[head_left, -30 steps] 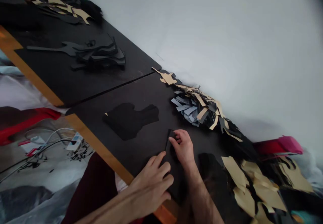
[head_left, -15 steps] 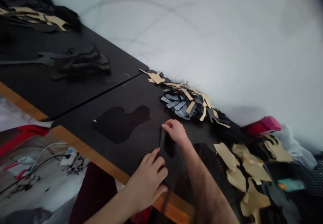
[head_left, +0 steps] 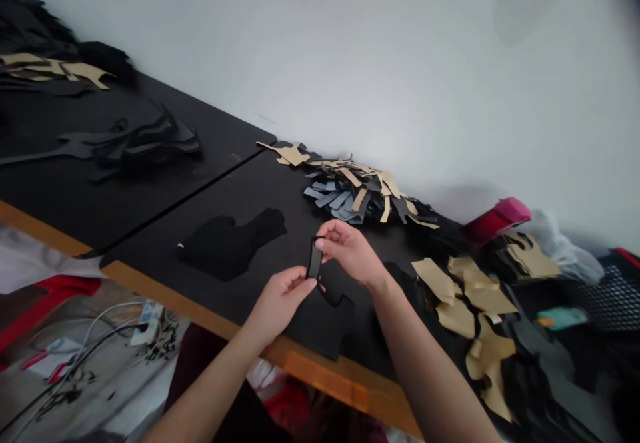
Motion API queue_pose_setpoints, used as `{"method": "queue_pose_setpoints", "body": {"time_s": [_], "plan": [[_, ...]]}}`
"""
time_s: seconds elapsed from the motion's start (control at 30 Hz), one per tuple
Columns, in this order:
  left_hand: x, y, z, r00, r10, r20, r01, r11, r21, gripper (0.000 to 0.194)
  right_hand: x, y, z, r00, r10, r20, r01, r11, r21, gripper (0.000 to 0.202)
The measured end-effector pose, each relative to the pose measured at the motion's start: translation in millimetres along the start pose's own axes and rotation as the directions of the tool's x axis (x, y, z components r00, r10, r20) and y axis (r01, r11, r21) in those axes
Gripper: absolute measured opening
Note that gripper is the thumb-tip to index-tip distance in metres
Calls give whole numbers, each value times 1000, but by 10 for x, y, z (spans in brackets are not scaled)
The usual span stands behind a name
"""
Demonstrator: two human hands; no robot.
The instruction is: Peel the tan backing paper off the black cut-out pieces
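While pinched by right hand [head_left: 351,251] at far end and left hand [head_left: 280,298] nearer desk's front edge [head_left: 333,383], observed between both: dark strip [head_left: 315,263].

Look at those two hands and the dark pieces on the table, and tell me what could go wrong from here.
The narrow dark strip is pinched between the left hand and the right hand, so it could slip or twist.

The dark piece below them lies by the wooden table edge; a forearm might nudge it off.

The black cut-out blends into the black tabletop and could be overlooked.
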State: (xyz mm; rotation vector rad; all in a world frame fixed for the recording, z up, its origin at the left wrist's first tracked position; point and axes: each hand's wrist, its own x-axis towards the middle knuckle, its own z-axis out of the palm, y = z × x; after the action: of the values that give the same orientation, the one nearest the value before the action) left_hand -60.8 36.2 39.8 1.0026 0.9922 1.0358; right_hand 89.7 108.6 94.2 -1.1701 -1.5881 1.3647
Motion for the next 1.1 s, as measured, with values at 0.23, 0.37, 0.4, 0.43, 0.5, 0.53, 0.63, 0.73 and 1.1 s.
{"method": "queue_pose_setpoints", "body": {"time_s": [0.23,0.37,0.4,0.43,0.5,0.53,0.63,0.73,1.1], "plan": [[33,-23,122,988,-19,-155,-15,976,-218,22,-695,297,-90,980,92,-174,-97,995,-16,35],[-30,-82,260,990,-64,-122,22,948,-319,32,-947,499,-100,944,104,-312,-90,994,57,35],[-65,-93,300,992,-80,-97,44,943,-331,37,-968,522,-114,931,94,-352,-78,995,60,36],[-103,-102,336,993,-96,-74,66,939,-338,39,-983,536,-130,921,81,-381,-68,997,47,36],[-178,-119,389,992,-115,-43,93,932,-351,39,-1012,552,-152,892,38,-451,-55,998,-25,36],[-209,-128,406,993,-117,-35,96,927,-364,39,-1035,559,-149,871,10,-492,-60,994,-86,36],[-261,-159,438,993,-113,-34,89,909,-407,43,-1137,597,-55,809,-57,-585,-109,964,-244,40],[-288,-207,490,993,-90,-81,55,933,-356,50,-1241,635,124,786,-51,-617,-127,962,-241,51],[-311,-339,529,964,-27,-263,29,1000,4,73,-1314,676,217,836,-49,-546,15,998,-66,74]]}}
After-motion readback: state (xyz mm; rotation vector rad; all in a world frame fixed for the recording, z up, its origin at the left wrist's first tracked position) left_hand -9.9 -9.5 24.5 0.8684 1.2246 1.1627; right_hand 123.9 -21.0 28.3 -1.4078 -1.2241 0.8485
